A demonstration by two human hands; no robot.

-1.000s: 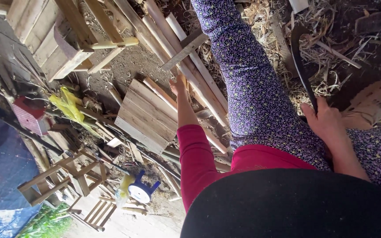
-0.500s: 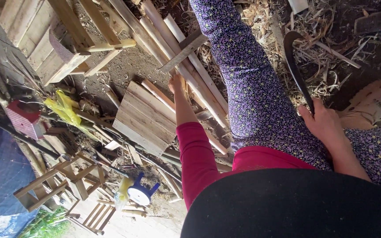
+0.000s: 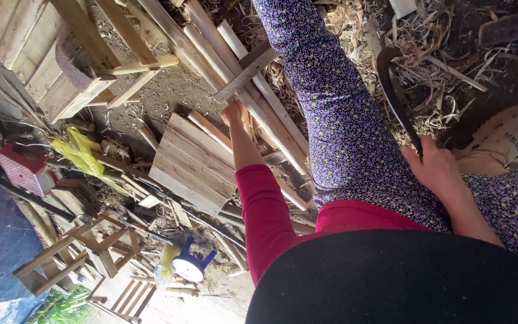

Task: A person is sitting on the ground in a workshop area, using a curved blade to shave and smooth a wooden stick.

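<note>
Left hand (image 3: 233, 112): hemmed in, resting on the sticks (image 3: 253, 96), with a flat slat (image 3: 247, 73) lying across them just above.
Beside it: slatted panel (image 3: 192, 163) touches the stick pile; no bare ground between them.
Open ground: dirt patch (image 3: 175, 90) between crate (image 3: 43, 60) and sticks.
Right hand (image 3: 436, 171): leg (image 3: 337, 114) blocks one side, shoe (image 3: 499, 141) the other.
Ahead of blade (image 3: 394, 96): loose shavings (image 3: 445, 48).

Pale wood sticks (image 3: 253, 90) rough, matt; sickle blade (image 3: 394, 96) dark dull metal.
</note>
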